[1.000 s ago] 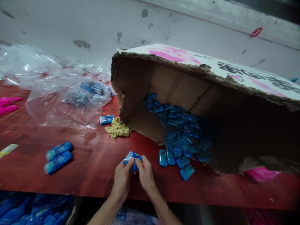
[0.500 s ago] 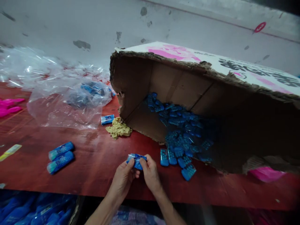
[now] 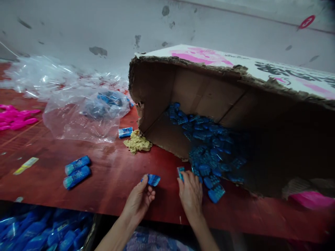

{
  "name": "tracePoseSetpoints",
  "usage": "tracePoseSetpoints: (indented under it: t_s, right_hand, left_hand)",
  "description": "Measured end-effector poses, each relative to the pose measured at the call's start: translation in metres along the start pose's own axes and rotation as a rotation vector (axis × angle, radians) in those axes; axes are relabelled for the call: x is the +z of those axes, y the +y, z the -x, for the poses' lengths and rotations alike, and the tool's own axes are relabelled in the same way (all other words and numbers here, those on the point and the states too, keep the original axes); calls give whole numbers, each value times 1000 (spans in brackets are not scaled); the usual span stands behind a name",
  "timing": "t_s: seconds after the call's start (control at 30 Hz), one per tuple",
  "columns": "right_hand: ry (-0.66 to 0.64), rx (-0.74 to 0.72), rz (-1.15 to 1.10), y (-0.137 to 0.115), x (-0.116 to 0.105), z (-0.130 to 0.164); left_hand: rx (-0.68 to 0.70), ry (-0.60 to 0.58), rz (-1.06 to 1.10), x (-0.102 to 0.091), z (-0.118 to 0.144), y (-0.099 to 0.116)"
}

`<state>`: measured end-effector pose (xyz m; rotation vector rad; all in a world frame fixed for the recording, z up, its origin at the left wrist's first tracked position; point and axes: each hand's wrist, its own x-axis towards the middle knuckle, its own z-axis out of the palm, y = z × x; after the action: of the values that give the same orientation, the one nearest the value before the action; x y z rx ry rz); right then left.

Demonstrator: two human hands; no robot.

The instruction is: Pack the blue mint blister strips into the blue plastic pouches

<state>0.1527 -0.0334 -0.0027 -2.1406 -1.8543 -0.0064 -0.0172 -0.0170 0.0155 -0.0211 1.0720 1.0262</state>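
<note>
Left hand fingers closed on a blue packet held over the bench; right hand pinching a second packet beside the spilled pile; one piece is best lifted cleanly, neighbours left undisturbed

- The small blue packet you're pinching in your left hand is flat, glossy and a little crumpled, lifted just off the red table at about 6 o'clock of the view, tilted with its long side running toward 3 o'clock.
- The blue piece under your right hand is a small rectangular packet with a pale end; your fingertips cover its lower part, so only its top edge shows. It sits on the table just at 3 o'clock of the first packet.
- The heap of like blue packets spills from the mouth of the tipped box, at 1 o'clock from your right hand, the nearest ones touching your fingers.
</note>
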Motion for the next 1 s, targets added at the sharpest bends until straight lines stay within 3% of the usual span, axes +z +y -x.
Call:
tracePoseSetpoints:
  t_s: [0.13,0.37,0.47,0.6,0.7,0.8,0.9,1.0]
  right_hand:
    - [-72,-177,-194,-21,9,8]
    - [-57,-119,-337,-28,3,7]
    - [-63,45,-649,-35,-10,0]
    - [-327,216,-1240,-55,-18,-9]
    - [-450,262,-1486,-65,-14,-13]
    - [-468,307,-1553,-66,-6,-13]
    - [-419,304,-1483,-65,-1,-11]
    - [-312,255,-1351,-65,-2,-10]
  left_hand:
    - [-9,42,28,-2,-1,1]
    - [22,81,42,-4,-2,3]
    - [58,20,31,-5,-1,2]
    - [136,-110,-3,-4,3,-2]
    - [198,-150,-43,-3,5,-5]
    - [327,-105,-137,-5,6,-4]
    - [444,-20,-257,-7,7,-1]
    - [350,-50,-204,-5,7,0]
